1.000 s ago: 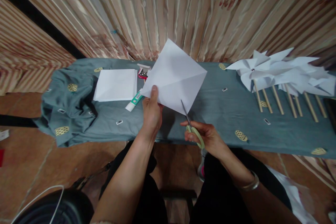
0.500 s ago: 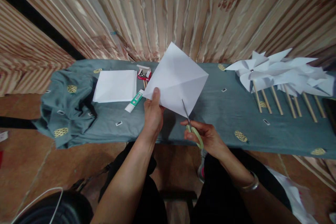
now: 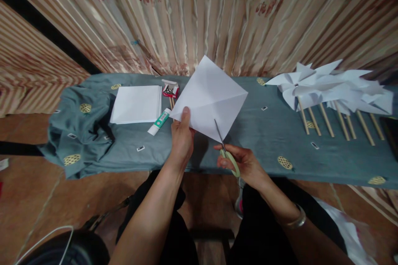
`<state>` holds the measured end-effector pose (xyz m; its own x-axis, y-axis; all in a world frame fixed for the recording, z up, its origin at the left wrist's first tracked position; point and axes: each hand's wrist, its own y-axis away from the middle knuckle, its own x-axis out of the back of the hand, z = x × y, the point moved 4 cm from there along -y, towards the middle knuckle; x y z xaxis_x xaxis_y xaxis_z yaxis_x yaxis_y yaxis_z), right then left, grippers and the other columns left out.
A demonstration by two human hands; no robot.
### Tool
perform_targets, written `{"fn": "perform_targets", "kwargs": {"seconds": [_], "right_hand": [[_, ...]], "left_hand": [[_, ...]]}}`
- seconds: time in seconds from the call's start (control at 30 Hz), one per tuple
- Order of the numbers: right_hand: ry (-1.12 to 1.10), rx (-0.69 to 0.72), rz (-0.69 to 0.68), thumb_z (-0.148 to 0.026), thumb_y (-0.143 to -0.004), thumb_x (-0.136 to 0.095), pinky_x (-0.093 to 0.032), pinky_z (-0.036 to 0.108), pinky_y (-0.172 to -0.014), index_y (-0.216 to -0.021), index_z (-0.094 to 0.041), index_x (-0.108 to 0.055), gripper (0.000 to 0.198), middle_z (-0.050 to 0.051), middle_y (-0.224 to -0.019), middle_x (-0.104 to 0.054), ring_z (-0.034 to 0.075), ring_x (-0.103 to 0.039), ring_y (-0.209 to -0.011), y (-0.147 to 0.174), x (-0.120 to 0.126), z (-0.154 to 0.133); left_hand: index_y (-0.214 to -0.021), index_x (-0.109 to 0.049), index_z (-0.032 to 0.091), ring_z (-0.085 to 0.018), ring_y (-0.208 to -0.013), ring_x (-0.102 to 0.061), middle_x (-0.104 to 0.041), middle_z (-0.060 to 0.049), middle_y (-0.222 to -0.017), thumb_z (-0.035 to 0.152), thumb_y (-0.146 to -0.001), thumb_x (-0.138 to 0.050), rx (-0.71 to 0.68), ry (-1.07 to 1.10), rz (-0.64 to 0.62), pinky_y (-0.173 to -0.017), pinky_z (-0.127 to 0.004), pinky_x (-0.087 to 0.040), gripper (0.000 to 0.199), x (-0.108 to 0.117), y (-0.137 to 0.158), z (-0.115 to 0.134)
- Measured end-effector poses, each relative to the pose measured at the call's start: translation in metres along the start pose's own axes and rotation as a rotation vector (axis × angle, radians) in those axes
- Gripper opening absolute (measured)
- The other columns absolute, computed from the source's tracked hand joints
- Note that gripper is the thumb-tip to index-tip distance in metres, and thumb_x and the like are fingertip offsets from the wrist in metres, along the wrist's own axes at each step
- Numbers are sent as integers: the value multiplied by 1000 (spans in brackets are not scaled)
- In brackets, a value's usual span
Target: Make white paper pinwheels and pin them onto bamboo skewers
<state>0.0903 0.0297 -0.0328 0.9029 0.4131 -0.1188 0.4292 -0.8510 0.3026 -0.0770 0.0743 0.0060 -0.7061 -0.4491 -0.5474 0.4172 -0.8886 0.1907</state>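
Observation:
A square sheet of white paper (image 3: 211, 87) with crease lines is held up over the table, one corner pointing away from me. My left hand (image 3: 183, 138) grips its left corner, thumb on top and fingers underneath. In my right hand (image 3: 241, 161) are scissors (image 3: 230, 161) with pale green handles. One blade lies over the paper near its lower corner; the other blade is hidden, so I cannot tell how far they are parted. A green and white glue stick box (image 3: 160, 121) lies just left of my left hand.
The table has a grey-green cloth (image 3: 199, 161), bunched at the left. On it are a stack of white paper (image 3: 137, 104), a small red box (image 3: 171, 89) of metal pins and, at the right, several paper pinwheels (image 3: 297, 85) on wooden sticks. A curtain (image 3: 199, 16) hangs behind.
Almost nothing differs. The whole view has shifted slightly, and both hands hold the paper and scissors in nearly the same place.

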Motion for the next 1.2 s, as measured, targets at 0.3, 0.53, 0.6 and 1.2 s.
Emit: {"fn": "perform_targets", "kwargs": {"seconds": [0.3,0.53,0.6,1.2], "right_hand": [[27,-41,41,-49,-64,-79,-43,29,-62,-103,-16,-68,53,1,-72,-65,13,-54,-64,-1,0,-3],[8,-55,62,-49,-61,-80,-40,26,-57,-97,-16,-68,50,-2,-66,-61,12,-52,-60,-1,-1,-6],[-6,-77,69,-50,-59,-80,-40,26,-56,-98,-16,-68,53,-2,-66,-61,11,-51,-59,-1,-2,-6],[-39,-100,68,-44,-58,-82,-44,25,-57,-94,-17,-69,46,-2,-68,-67,14,-59,-61,-2,-1,-8]], "left_hand": [[-106,-65,13,-22,-109,-68,-72,-11,-114,35,-84,-67,32,-6,1,-99,-34,-51,31,0,4,-4],[-100,-66,14,-21,-105,-69,-74,-10,-110,34,-87,-65,37,-32,29,-97,-34,-52,24,0,5,-2],[-100,-66,15,-21,-106,-69,-73,-9,-111,33,-87,-65,37,-34,34,-96,-34,-53,22,0,5,-1],[-123,-60,18,-19,-109,-67,-70,-10,-121,32,-88,-63,58,-71,25,-90,-27,-54,38,-1,7,-5]]}}
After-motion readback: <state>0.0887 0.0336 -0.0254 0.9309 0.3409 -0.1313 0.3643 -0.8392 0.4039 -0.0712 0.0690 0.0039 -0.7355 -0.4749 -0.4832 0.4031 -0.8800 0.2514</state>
